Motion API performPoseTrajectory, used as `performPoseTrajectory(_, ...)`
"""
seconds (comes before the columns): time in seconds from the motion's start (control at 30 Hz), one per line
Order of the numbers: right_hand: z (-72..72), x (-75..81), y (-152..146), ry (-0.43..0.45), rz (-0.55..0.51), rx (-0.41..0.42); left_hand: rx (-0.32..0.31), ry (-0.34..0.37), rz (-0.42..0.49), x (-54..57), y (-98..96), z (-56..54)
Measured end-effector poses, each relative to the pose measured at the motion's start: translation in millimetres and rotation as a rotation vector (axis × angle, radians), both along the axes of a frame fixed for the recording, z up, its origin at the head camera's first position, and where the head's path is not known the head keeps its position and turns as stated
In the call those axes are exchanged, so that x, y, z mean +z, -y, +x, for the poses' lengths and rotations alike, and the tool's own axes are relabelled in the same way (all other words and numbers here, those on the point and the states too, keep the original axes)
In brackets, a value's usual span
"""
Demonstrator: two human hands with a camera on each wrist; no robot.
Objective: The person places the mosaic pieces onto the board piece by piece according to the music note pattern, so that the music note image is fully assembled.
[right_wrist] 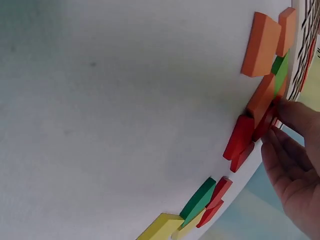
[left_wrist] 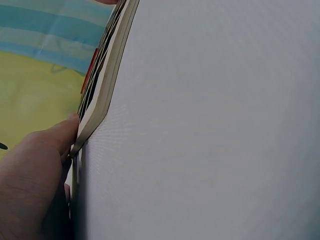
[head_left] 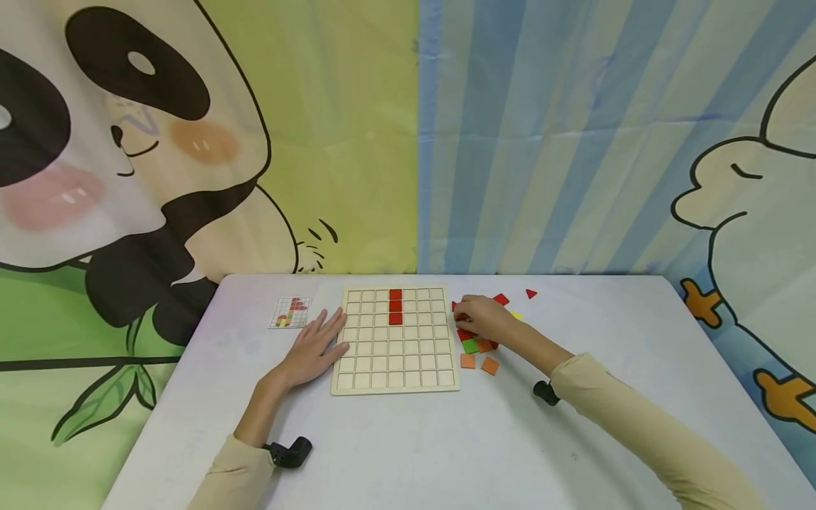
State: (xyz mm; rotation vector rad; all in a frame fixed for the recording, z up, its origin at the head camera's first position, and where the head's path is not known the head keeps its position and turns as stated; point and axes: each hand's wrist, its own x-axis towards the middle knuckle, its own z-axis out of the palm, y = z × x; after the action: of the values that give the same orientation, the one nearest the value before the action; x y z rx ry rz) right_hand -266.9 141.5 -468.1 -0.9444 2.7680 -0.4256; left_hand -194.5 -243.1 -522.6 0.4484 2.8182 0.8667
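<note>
A pale wooden grid board (head_left: 395, 388) lies flat on the table, with three red square tiles (head_left: 396, 306) in a column from its top row down. My left hand (head_left: 312, 354) rests at the board's left edge, fingers spread and straight; in the left wrist view its thumb (left_wrist: 67, 132) touches the board's side. To the right of the board, my right hand (head_left: 487, 317) reaches into a pile of coloured tiles. Seen from the right wrist, its thumb and fingertips pinch a red tile (right_wrist: 265, 123) among the others, partly hidden by the fingers.
A small pattern card (head_left: 290, 312) lies left of the board. Orange tiles (head_left: 489, 365), a green tile (head_left: 470, 346) and a yellow tile (right_wrist: 161, 227) lie loose at the right. A red triangle (head_left: 531, 293) sits apart. The white table (head_left: 408, 453) meets a printed cloth behind.
</note>
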Motion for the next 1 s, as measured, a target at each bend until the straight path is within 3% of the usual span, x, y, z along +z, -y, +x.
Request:
performPoseTrajectory(0.4,1.7,-7.4,7.9,-0.111,-0.020,0.008,-0.001,0.004,-0.013,0.6,1.1,-0.1)
performPoseTrajectory(0.63,0.3,2.6,25.7,-0.010,-0.236,-0.051,-0.001,0.005,0.004,1.6,0.8,-0.9)
performPoseTrajectory(0.8,-14.6,6.9,58.9,0.024,-0.292,-0.038,-0.007,-0.002,0.001,0.2,0.0,-1.1)
performPoseTrajectory(1.0,-40.6,-4.6,89.0,0.016,-0.271,-0.053,-0.008,-0.015,0.005,1.7,-0.2,1.1)
